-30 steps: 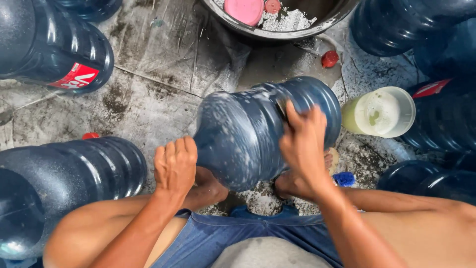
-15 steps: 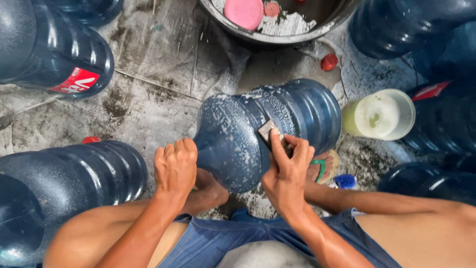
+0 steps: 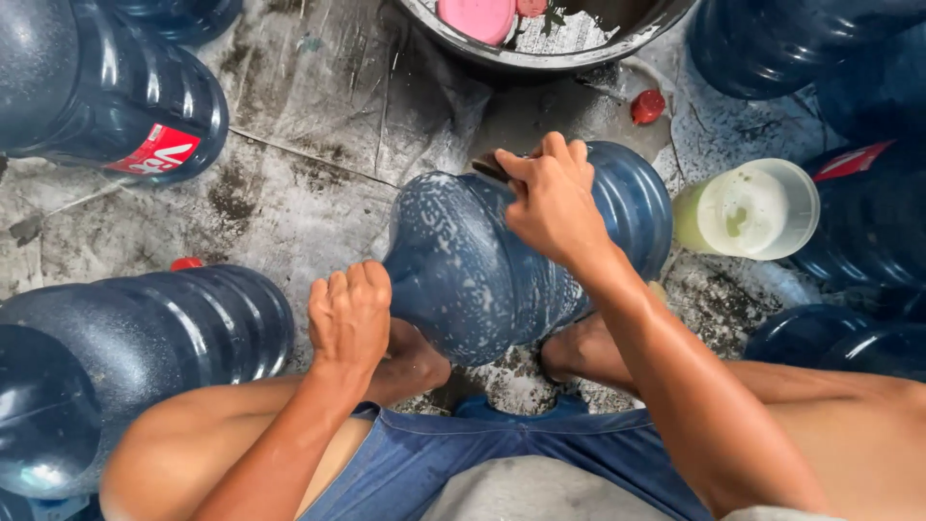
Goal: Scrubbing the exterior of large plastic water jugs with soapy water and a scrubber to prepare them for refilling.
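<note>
Head view, looking straight down: a big blue jug [image 3: 502, 270] lies on its side on the wet concrete floor [image 3: 309, 125], between the person's bare feet, its skin speckled with suds. Right hand [image 3: 550, 198] is up on the jug's top, fingers curled tight and pinching a dark scrub pad [image 3: 492, 167] against the plastic. Left hand [image 3: 349, 314] is balled into a fist at the jug's neck end; whether it grips the neck itself I cannot tell, the knuckles hide it.

Around the action: a second jug [image 3: 125, 357] lies just left of the fist, a labelled jug [image 3: 106, 87] sits at top left, and more blue jugs crowd the right edge. A metal basin [image 3: 569, 48] with foam and a pink lid inside sits beyond the jug. A pale cup [image 3: 752, 207] of yellowish liquid stands just right of the jug, and a red cap [image 3: 648, 106] lies near the basin.
</note>
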